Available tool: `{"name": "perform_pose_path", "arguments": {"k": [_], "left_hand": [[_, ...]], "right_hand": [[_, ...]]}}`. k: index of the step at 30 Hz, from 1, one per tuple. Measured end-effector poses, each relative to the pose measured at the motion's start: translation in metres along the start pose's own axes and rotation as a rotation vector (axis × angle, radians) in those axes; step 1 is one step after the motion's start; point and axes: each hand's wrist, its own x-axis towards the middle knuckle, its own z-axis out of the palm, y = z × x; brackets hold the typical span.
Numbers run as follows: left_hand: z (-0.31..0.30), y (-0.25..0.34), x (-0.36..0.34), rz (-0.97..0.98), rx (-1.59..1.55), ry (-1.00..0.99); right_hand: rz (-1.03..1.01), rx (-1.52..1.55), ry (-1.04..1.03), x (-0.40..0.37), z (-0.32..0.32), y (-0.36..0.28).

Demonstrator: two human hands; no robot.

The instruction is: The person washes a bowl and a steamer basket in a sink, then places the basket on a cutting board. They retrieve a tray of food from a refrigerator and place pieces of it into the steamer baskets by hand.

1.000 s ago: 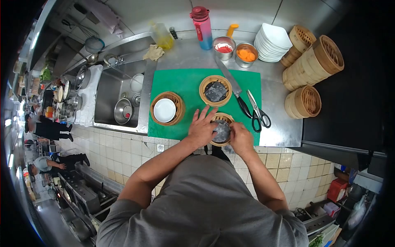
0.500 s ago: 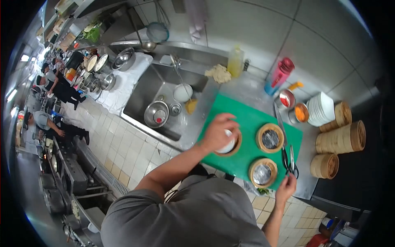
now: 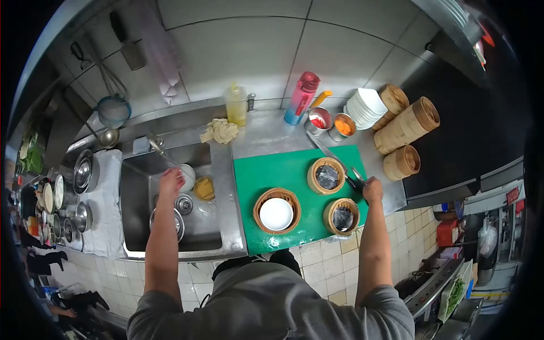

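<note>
Over the sink (image 3: pixel 129 226), my left hand (image 3: pixel 171 182) has curled fingers at the near rim of a white bowl (image 3: pixel 187 174). On the green cutting board (image 3: pixel 255 170), another white bowl (image 3: pixel 276 214) sits inside a bamboo steamer (image 3: pixel 259 222). Two smaller bamboo steamers, one further back (image 3: pixel 311 173) and one nearer (image 3: pixel 327 217), hold something covered in shiny clear film. My right hand (image 3: pixel 373 190) is closed at the handles of a pair of scissors (image 3: pixel 357 177) by the board's right edge. A knife (image 3: pixel 323 145) lies beside them.
A yellow sponge (image 3: pixel 204 189) and metal bowl (image 3: pixel 179 226) are in the sink. Behind the board stand a pink-blue bottle (image 3: pixel 301 97), metal cups of red (image 3: pixel 318 121) and orange (image 3: pixel 343 127) pieces, stacked white dishes (image 3: pixel 365 107) and bamboo steamers (image 3: pixel 405 126). A cloth (image 3: pixel 220 131) lies near the sink.
My left hand has let go of the white bowl in the steamer and moved left to the bowl in the sink. My right hand stays by the scissors. The view has turned.
</note>
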Motion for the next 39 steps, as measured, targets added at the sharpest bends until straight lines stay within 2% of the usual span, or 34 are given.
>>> {"name": "perform_pose_path", "arguments": {"k": [1,3,4,5,6,8,9,11,13,15,16,18,20,22,23,24,25,27,28,29,30,31,33,35,37,39], "left_hand": [[0.005,-0.001,0.010,0.019,-0.096,-0.109],[0.024,0.007,0.016,-0.017,-0.170,-0.121],[0.029,0.013,0.022,-0.047,-0.170,-0.109],[0.033,0.018,0.029,-0.080,-0.172,-0.098],[0.034,0.023,0.034,-0.065,-0.212,-0.079],[0.027,0.035,0.048,-0.029,-0.290,0.004],[0.016,0.040,0.056,-0.016,-0.332,0.068],[-0.008,0.048,0.079,-0.024,-0.304,0.105],[-0.021,0.051,0.090,-0.048,-0.279,0.105],[-0.025,0.058,0.110,-0.074,-0.365,0.116],[-0.029,0.060,0.118,-0.076,-0.383,0.108],[-0.041,0.054,0.143,-0.200,-0.524,0.049],[-0.031,0.060,0.136,-0.289,-0.557,0.164],[-0.047,0.052,0.157,-0.326,-0.650,0.085],[-0.056,0.047,0.164,-0.344,-0.733,0.041],[-0.059,0.044,0.168,-0.351,-0.748,0.034],[-0.061,0.046,0.173,-0.300,-0.728,0.073],[-0.062,0.049,0.176,-0.252,-0.709,0.126],[-0.051,0.055,0.176,-0.076,-0.586,0.239],[-0.045,0.056,0.169,0.095,-0.453,0.366],[-0.030,0.069,0.130,0.088,-0.390,0.415],[-0.041,0.059,0.122,0.090,-0.206,0.417],[-0.065,0.051,0.076,0.158,0.082,0.279],[-0.097,0.032,0.025,0.155,0.059,0.112],[-0.139,0.008,-0.050,0.234,0.062,0.101],[-0.185,-0.007,-0.134,0.333,0.057,0.271]], "right_hand": [[0.047,-0.043,0.031,-0.004,-0.002,0.000],[0.083,-0.088,0.027,0.001,0.007,0.012],[0.057,0.022,0.165,-0.003,0.009,0.012],[-0.089,0.116,0.156,0.007,0.018,0.017],[-0.230,0.212,0.141,0.015,0.029,0.023],[-0.393,0.315,-0.174,0.012,0.031,0.015],[-0.536,0.237,-0.126,0.016,0.044,0.016],[-0.406,0.377,-0.156,0.019,0.052,0.020],[-0.493,0.256,-0.106,0.014,0.034,0.021],[-0.503,0.135,0.096,0.023,0.004,0.018],[-0.509,0.122,0.110,0.026,-0.017,0.015],[-0.520,0.070,0.047,0.008,-0.076,0.006],[-0.548,0.023,0.029,-0.023,-0.143,-0.030],[-0.677,-0.018,-0.003,-0.046,-0.193,-0.076],[-0.680,-0.037,0.011,-0.058,-0.214,-0.110],[-0.784,-0.036,0.025,-0.073,-0.233,-0.151],[-0.886,-0.031,0.034,-0.086,-0.245,-0.189],[-0.821,-0.117,0.091,-0.100,-0.249,-0.257],[-0.773,-0.257,0.117,-0.107,-0.251,-0.298],[-0.734,-0.395,0.133,-0.111,-0.249,-0.336],[-0.779,-0.427,0.198,-0.091,-0.235,-0.357],[-0.834,-0.456,0.255,-0.070,-0.216,-0.376],[-0.768,-0.652,0.295,-0.066,-0.203,-0.437],[-0.876,-0.750,0.425,-0.035,-0.180,-0.471],[-0.948,-0.738,0.443,-0.021,-0.164,-0.499],[-1.010,-0.734,0.462,-0.006,-0.144,-0.518]]}}
